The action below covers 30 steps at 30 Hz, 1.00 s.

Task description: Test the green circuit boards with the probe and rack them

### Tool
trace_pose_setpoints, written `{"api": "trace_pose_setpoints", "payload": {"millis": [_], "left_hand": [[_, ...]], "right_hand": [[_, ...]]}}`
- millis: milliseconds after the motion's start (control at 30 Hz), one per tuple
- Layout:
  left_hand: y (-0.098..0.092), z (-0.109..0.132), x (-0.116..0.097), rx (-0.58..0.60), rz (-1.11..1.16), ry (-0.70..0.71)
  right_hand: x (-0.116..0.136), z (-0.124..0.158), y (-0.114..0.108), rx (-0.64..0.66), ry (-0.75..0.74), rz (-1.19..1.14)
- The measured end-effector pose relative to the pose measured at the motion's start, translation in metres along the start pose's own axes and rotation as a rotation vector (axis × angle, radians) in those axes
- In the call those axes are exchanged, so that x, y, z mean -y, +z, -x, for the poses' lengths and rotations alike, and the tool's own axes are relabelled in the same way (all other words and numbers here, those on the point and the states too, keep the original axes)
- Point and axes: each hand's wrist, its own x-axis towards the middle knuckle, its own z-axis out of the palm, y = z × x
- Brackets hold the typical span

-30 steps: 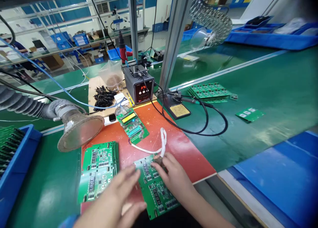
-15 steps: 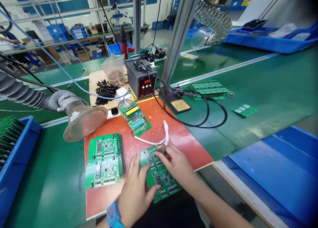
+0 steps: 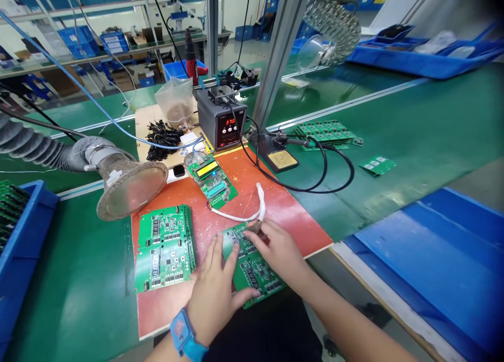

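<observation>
A green circuit board (image 3: 255,271) with dark digit displays lies at the front of the orange-red mat. My left hand (image 3: 216,283) rests on its left side, fingers stretched out and thumb apart. On the board's upper part, my right hand (image 3: 275,246) pinches a small brownish probe head (image 3: 255,227) at the end of a white-sleeved cable (image 3: 261,203). Whether its pins touch the board is hidden by the fingers. That cable runs to a green tester board (image 3: 212,181) with a lit yellow screen. Left of my hands sits a stack of similar circuit boards (image 3: 165,246).
A soldering station (image 3: 222,120) reading 370 stands at the back, its iron stand (image 3: 279,154) and black cord to the right. A fume hood (image 3: 132,188) overhangs the left. Blue bins (image 3: 29,246) flank the bench; more boards (image 3: 326,132) lie back right.
The whole view has shifted slightly, with the scene sitting a little higher and further left. Both hands keep nearly the same places on the board, the right still pinching the probe head.
</observation>
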Motion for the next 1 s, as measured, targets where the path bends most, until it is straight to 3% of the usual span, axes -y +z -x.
{"api": "trace_pose_setpoints", "payload": {"millis": [433, 1000], "left_hand": [[0.006, 0.001, -0.002, -0.091, -0.106, 0.03], [0.013, 0.003, 0.002, -0.099, -0.127, 0.015]], "right_hand": [[-0.003, 0.004, 0.003, -0.072, -0.024, -0.027], [-0.005, 0.008, 0.007, -0.145, -0.039, -0.023]]}}
